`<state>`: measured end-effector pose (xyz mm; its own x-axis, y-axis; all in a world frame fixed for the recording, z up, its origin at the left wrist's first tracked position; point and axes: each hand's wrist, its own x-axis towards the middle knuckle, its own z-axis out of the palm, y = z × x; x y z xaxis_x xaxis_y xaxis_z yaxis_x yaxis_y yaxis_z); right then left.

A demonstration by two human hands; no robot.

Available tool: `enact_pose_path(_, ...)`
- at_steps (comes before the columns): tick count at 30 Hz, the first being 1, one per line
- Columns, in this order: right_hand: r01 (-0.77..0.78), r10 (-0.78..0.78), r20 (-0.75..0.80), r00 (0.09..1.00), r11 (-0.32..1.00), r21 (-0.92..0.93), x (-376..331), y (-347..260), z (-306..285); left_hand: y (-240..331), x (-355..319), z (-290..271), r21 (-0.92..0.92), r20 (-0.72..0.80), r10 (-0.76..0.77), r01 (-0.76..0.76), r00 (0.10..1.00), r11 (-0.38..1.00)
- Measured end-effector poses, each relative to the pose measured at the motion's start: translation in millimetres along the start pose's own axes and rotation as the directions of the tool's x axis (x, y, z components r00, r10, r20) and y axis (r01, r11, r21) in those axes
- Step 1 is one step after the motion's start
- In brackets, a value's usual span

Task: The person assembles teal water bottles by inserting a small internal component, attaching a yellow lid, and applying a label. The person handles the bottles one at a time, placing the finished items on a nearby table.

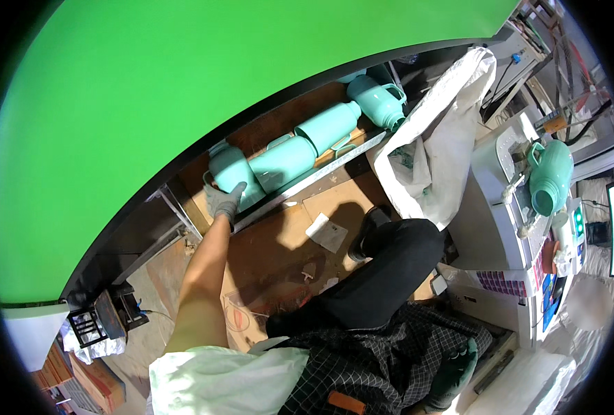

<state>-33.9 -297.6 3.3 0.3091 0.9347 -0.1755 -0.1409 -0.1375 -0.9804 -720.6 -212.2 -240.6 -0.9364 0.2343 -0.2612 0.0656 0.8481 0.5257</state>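
My left hand (222, 202), in a grey glove, grips a mint-green thermos jug (229, 166) at the left end of a long open bin (335, 164) beneath the green panel. Its thumb lies on the jug's side, while the other fingers are partly hidden around the far side. More mint-green jugs lie along the bin: one jug (284, 163) beside the held one, another jug (328, 128) farther right, and a jug with a handle (377, 102) at the right end. Down by my lap is my right hand (453, 373), in a dark green glove; its fingers do not show clearly.
A large green panel (182, 83) overhangs the bin. To the right, an open white sack (452, 131) stands against the bin's end. Beyond it another mint-green jug (552, 176) rests on a white machine (480, 200). Cardboard (258, 256) and a paper scrap (326, 232) cover the floor.
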Motion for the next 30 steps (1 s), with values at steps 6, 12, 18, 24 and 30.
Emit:
enact_pose_path(6,-0.093,0.094,0.000,0.996,0.992,0.080,-10,2,11,-9,43,51,-0.048,-0.017,-0.253,0.252,0.967,0.967)
enact_pose_path(12,0.004,-0.003,-0.031,1.000,1.000,0.007,1,-9,32,-23,23,-49,-0.587,0.211,0.061,0.077,0.976,0.806)
enact_pose_path(18,-0.029,0.024,0.248,0.969,0.999,0.016,16,-23,121,110,-249,-133,-0.701,0.398,0.864,-0.505,0.308,0.503)
enact_pose_path(24,0.277,-0.308,0.293,0.905,0.950,0.141,7,-50,84,178,-402,-92,-0.666,0.142,0.878,-0.701,-0.458,-0.257)
enact_pose_path(30,0.198,-0.169,0.246,0.954,0.975,-0.097,-62,-2,23,188,-510,-85,-0.931,0.156,0.653,-0.332,-0.741,-0.154)
